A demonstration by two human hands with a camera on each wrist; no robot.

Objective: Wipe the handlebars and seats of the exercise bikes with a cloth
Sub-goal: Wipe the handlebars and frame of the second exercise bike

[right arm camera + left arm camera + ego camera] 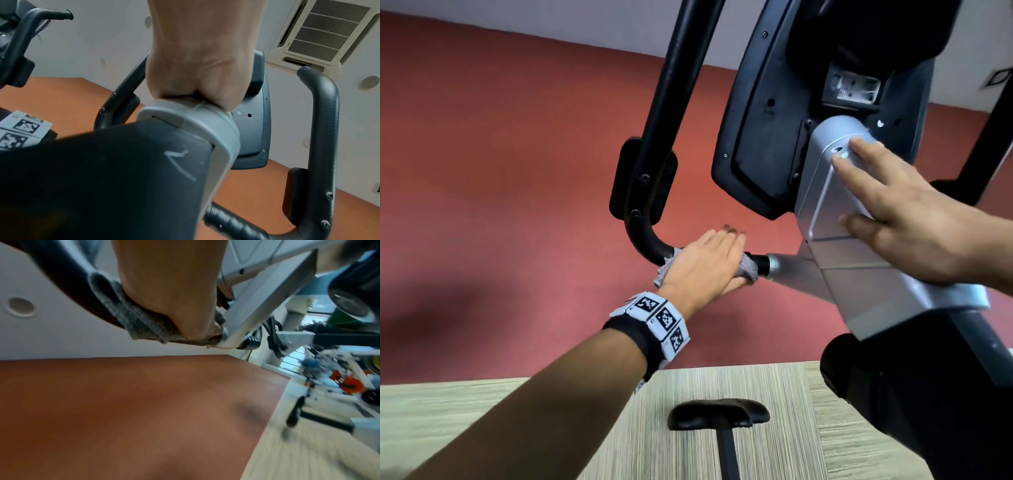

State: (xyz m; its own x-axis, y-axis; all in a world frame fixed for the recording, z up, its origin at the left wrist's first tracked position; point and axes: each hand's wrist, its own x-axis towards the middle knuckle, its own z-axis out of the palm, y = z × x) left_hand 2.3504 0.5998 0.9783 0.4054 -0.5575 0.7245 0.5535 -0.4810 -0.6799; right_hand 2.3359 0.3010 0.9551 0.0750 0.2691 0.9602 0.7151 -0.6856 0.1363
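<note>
My left hand (705, 263) wraps a grey cloth (751, 270) round the black left handlebar (643, 236), close to where the bar meets the silver stem. Fingers lie over the bar and the thumb comes from below. In the left wrist view the cloth (131, 318) is bunched under the heel of the hand (168, 280) on the bar (61, 272). My right hand (893, 212) rests flat on the silver column (822, 192) below the dark console (767, 113); its fingers are straight. The right wrist view shows that hand (197, 65) on the column top (197, 120). The black seat (717, 413) is low in the head view.
A red wall fills the background and pale striped flooring (517, 411) lies below. The right handlebar (324, 129) curves up beside the console. Another machine's bar (41, 14) is at upper left in the right wrist view. More gym gear (329, 386) stands blurred at the right.
</note>
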